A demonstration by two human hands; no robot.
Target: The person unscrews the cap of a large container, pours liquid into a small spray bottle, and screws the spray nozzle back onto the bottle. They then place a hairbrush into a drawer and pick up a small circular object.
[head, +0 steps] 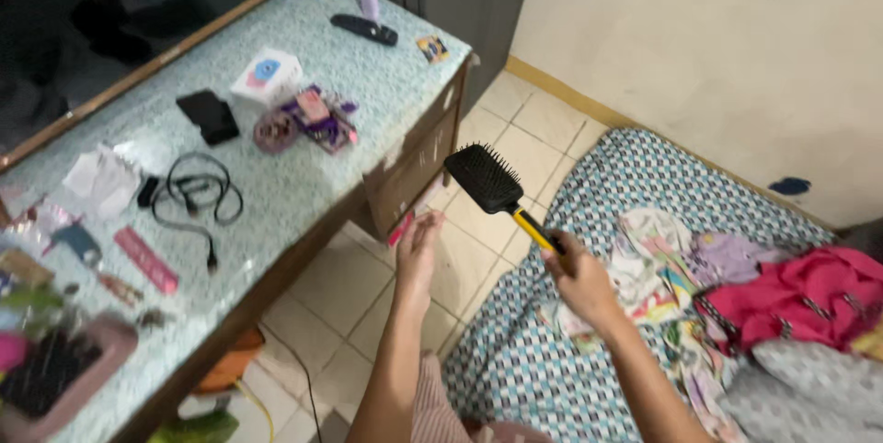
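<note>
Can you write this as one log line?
right hand: holds black paddle hairbrush by yellow handle | left hand: open, empty, near table | bed: clothes pile

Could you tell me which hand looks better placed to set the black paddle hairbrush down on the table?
Right, probably. The right hand already grips the hairbrush by its yellow handle, bristle head towards the table. The left hand is open and empty, nearer the table edge.

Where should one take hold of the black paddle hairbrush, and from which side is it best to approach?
Take the hairbrush by its yellow handle, where the right hand already has its grip. The handle is slim and smooth and points down toward the person, so coming from below, at the handle end, suits it. The wide black head carries bristles and is awkward to hold.
</note>
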